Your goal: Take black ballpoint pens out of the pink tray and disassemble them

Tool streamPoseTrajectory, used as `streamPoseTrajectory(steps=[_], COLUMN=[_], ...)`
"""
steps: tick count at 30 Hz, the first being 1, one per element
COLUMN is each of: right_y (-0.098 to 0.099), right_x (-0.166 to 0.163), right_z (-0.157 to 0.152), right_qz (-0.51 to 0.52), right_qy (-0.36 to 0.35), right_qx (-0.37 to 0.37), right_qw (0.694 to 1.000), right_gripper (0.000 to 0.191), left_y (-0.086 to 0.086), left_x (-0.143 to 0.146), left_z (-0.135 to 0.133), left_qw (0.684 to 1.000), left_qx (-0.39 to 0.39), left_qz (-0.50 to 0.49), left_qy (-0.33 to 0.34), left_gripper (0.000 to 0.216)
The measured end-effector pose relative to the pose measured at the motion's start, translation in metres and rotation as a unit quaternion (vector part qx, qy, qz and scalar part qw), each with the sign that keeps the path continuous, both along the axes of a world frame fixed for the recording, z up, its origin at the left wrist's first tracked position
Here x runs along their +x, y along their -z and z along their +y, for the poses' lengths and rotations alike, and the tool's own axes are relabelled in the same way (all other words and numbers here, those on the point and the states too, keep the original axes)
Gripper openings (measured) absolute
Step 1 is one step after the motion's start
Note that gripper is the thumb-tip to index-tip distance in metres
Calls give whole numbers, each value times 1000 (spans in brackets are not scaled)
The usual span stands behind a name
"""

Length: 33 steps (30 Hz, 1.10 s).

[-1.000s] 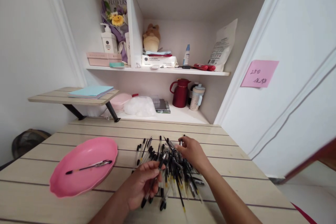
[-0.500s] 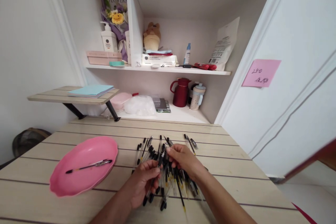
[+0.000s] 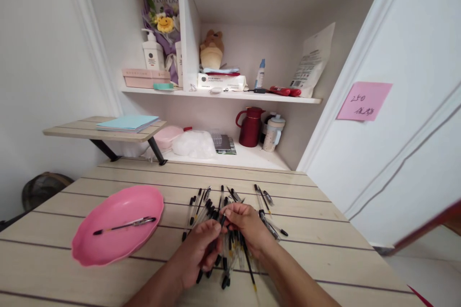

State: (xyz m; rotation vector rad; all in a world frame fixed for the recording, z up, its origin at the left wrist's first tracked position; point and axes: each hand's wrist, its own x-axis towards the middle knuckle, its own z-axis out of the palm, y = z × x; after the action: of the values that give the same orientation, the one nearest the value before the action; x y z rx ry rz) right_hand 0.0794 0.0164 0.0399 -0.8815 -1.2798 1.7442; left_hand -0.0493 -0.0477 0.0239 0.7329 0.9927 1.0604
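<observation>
Above a heap of pen parts, my left hand (image 3: 202,249) is closed around a dark pen (image 3: 223,219), most of which its fingers hide. My right hand (image 3: 248,226) pinches the upper end of the same pen, fingertips close to those of the left. Black caps, clear barrels and refills with yellowish ends make up the heap (image 3: 230,254), spread beneath and around both hands. To the left, a pink scalloped tray (image 3: 118,201) holds one assembled-looking pen (image 3: 124,226) with a clear barrel.
A small raised wooden stand (image 3: 68,130) with blue paper (image 3: 127,123) on it rises at the table's back left. Behind the table, shelves hold a red jug (image 3: 250,127), a pale bottle (image 3: 273,133) and a plastic bag (image 3: 193,144). A pink note (image 3: 364,101) hangs on the right wall.
My right hand has moved slightly left and down, bringing its fingertips onto the pen in my left hand. The whole view has shifted a little.
</observation>
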Motion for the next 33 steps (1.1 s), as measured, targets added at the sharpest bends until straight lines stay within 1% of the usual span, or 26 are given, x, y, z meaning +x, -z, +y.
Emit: streamPoseTrajectory(steps=[3, 5, 7, 9, 12, 15, 19, 21, 22, 25, 28, 30, 33], right_y=[-2, -3, -3, 0, 4, 4, -3, -7, -9, -7, 0, 5, 4], right_x=[0, 0, 1, 0, -2, -4, -5, -4, -4, -3, -4, -5, -6], right_z=[-2, -3, -3, -3, -2, -4, -12, -14, -15, -12, -7, -6, -10], right_qz=[39, 75, 86, 61, 29, 78, 162, 183, 189, 173, 113, 104, 141], right_qy=[-20, -47, -56, -40, -5, -11, -68, -87, -94, -94, -50, -35, -52], right_qx=[13, 0, -18, -16, 8, 2, -19, -22, -23, -22, -9, -9, -15], right_qw=[999, 996, 995, 997, 1000, 997, 984, 979, 977, 980, 992, 994, 989], right_gripper=[29, 29, 31, 32, 31, 28, 29, 30, 31, 34, 30, 29, 26], left_y=[-3, -5, -5, -4, -1, -2, -9, -12, -12, -9, -5, -4, -5], left_x=[3, 3, 2, 1, -1, -5, -17, -22, -22, -19, -13, -12, -18], left_z=[-2, -2, -2, -1, 0, 1, 0, -1, -1, 0, 1, 2, 1], left_qw=[1000, 1000, 1000, 1000, 1000, 998, 989, 984, 983, 989, 993, 992, 986], left_qx=[1, -4, -2, 3, 1, -18, -43, -42, -37, -14, -5, -12, -28], left_qz=[14, -3, -13, -8, -2, -29, -86, -99, -100, -85, -64, -65, -97], left_qy=[0, 14, 20, 18, 26, 51, 116, 143, 147, 121, 99, 104, 130], left_gripper=[34, 35, 36, 35, 33, 31, 28, 28, 28, 30, 33, 33, 30])
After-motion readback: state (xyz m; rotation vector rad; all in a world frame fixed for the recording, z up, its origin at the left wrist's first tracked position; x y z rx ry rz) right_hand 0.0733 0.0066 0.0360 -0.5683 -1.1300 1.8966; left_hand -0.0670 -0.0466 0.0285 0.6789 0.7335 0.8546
